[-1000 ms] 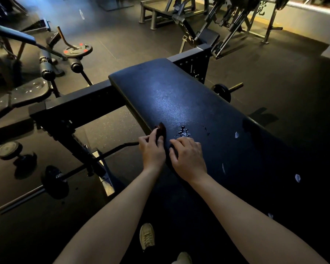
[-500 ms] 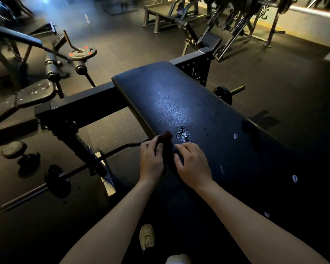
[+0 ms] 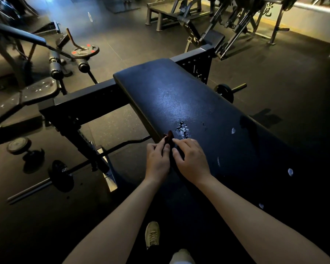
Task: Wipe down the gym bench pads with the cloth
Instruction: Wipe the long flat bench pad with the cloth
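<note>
The cloth point(image 3: 169, 138), dark and bunched, lies at the near left edge of the bench pad point(image 3: 179, 103), just short of a patch of droplets point(image 3: 182, 129) on that pad. The left hand point(image 3: 157, 161) and right hand point(image 3: 191, 161) both pinch it, fingers curled over its folds. It looks soft, light and limp, best gathered mid-fold and pressed flat. The wet vinyl is probably slick.

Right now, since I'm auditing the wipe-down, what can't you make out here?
Head view only.
Cloth: just a reddish tip shows; left hand and right hand hide the rest.
Bench pad: its near end is lost in shadow.
Second shoe: cut off by the bottom edge.
</note>
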Demonstrator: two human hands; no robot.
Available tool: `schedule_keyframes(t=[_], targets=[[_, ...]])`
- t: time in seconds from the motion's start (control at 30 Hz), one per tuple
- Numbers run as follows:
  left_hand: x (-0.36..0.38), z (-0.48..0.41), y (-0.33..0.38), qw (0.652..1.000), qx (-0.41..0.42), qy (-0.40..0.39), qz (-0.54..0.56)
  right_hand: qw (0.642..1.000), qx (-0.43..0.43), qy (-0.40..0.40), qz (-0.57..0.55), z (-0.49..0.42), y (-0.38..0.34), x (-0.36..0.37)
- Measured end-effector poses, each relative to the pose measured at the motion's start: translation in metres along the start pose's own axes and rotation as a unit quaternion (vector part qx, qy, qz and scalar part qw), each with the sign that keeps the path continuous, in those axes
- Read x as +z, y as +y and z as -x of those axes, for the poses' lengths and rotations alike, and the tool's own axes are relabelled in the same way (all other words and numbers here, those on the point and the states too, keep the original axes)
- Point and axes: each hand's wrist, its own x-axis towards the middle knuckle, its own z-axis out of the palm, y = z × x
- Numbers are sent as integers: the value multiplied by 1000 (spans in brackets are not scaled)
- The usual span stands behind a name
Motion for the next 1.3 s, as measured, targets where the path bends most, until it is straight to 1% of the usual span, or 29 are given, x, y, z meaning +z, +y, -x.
schedule_keyframes(t=[0.07, 0.13, 0.23, 0.33, 0.37, 0.43, 0.5, 0.57, 0.63, 0.7, 0.77, 0.87, 1.03, 1.13, 1.17, 1.2, 1.23, 1.3], targets=[[-1, 4, 7, 1000, -15, 4, 22, 999, 9, -14, -30, 5, -2, -3], [-3, 4, 14, 998, -28, 9, 61, 996, 26, -17, -84, 6, -4, -7], [-5, 1, 27, 996, -15, 7, 84, 981, 74, -22, -176, -4, -9, -14], [-4, -5, 45, 990, 0, -8, 142, 977, 85, -26, -194, -22, -11, -14], [-3, -9, 46, 987, 4, -15, 158, 978, 84, -28, -189, -28, -10, -13], [-2, -18, 45, 988, 14, -24, 151, 982, 87, -23, -167, -41, -5, -11], [-5, -28, 36, 997, 20, -12, 77, 987, 91, 5, -133, -55, 3, -14], [-8, -38, 21, 1000, 21, -5, -7, 988, 114, 31, -97, -72, 16, -17], [-11, -43, 3, 997, 22, -27, -62, 987, 156, -2, -41, -87, 30, -13], [-13, -43, -10, 994, 41, -44, -89, 985, 168, -47, 13, -92, 36, -4], [-15, -41, -13, 995, 49, -45, -73, 988, 144, -50, 29, -92, 33, 5], [-20, -44, -13, 997, 40, -41, -49, 996, 81, -42, 23, -87, 16, 13], [-23, -51, -15, 997, 58, -23, -35, 997, -18, -72, -5, -63, -12, 28], [-25, -54, -23, 995, 81, -26, -49, 994, -56, -90, 18, -62, -5, 23], [-25, -56, -25, 994, 86, -26, -60, 994, -58, -81, 34, -67, 1, 19], [-25, -57, -26, 994, 87, -24, -69, 996, -44, -59, 46, -73, 8, 15], [-25, -58, -26, 993, 85, -22, -75, 998, -11, -33, 55, -79, 16, 11], [-23, -55, -22, 993, 80, -22, -81, 995, 74, 1, 61, -89, 26, 3]])
